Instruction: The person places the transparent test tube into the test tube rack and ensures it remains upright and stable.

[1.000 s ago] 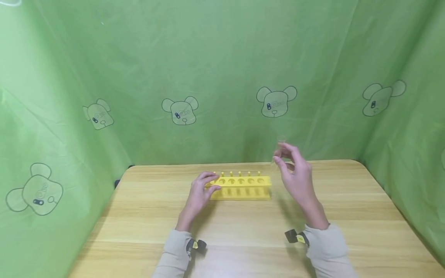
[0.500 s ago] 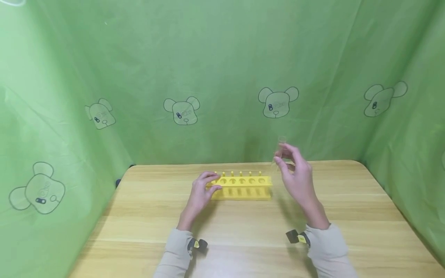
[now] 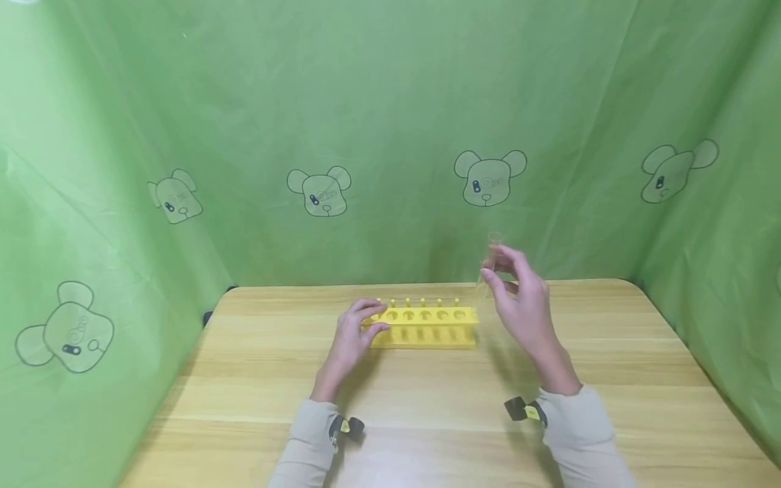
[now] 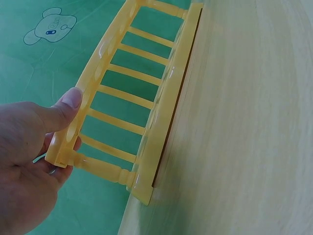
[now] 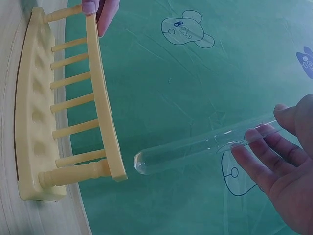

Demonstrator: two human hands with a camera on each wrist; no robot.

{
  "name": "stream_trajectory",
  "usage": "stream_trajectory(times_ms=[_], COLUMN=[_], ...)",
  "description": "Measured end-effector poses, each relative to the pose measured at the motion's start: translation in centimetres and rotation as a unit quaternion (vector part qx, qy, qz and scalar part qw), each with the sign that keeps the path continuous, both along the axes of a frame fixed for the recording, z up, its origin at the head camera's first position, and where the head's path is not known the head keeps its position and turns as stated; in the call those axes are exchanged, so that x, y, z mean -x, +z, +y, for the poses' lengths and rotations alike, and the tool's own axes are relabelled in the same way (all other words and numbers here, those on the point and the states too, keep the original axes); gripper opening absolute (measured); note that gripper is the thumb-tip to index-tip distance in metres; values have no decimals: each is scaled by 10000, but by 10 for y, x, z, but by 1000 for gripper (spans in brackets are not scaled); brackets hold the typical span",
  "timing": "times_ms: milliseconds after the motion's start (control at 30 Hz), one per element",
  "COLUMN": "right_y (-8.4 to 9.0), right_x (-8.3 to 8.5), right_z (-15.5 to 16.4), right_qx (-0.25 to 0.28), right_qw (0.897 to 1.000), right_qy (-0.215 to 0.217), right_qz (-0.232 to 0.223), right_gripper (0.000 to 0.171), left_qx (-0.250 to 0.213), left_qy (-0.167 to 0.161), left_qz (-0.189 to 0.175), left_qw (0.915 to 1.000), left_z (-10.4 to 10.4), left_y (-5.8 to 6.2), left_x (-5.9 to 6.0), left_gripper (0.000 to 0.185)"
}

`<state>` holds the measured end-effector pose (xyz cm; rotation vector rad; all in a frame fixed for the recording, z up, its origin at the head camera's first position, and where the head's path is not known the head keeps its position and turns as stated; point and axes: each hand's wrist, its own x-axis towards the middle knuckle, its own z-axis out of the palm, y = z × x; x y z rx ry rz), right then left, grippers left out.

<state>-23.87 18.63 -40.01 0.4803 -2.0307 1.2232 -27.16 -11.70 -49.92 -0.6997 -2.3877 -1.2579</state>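
A yellow test tube rack [image 3: 427, 322] stands upright on the table, with a row of round holes along its top and a row of pegs behind. My left hand [image 3: 354, 332] grips the left end of its top bar, thumb in front and fingers behind. To the right, my right hand [image 3: 521, 301] pinches a clear test tube [image 5: 195, 146] near its mouth, between thumb and fingertips. The tube hangs tilted, its rounded closed end just off the rack's right end in the right wrist view. I see no tubes in the rack's holes.
The light wooden table [image 3: 415, 407] extends around the rack on all sides. Green cloth [image 3: 390, 102] with bear-head drawings rises behind the table and along both sides. Each wrist carries a small black camera mount.
My right hand and the test tube have risen very slightly. The left hand keeps its grip on the rack, which stays in place; the head view has shifted a little.
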Motion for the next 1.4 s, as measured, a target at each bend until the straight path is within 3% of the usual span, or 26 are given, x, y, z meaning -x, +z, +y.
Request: stream_trajectory(times_ms=[433, 867, 1400], right_y=[2, 3, 3], right_x=[4, 7, 9], right_z=[-2, -5, -11], right_qx=[-27, -110, -153], right_qw=[9999, 9997, 9992], right_qy=[114, 140, 236], right_qz=[-97, -152, -301], right_gripper=[46, 43, 41], left_qx=[73, 55, 64], left_qy=[-1, 2, -45], left_qz=[106, -82, -52], left_qw=[9999, 10000, 10000], left_z=[0, 0, -1], left_y=[1, 3, 8], left_x=[-1, -2, -3], left_gripper=[38, 38, 38])
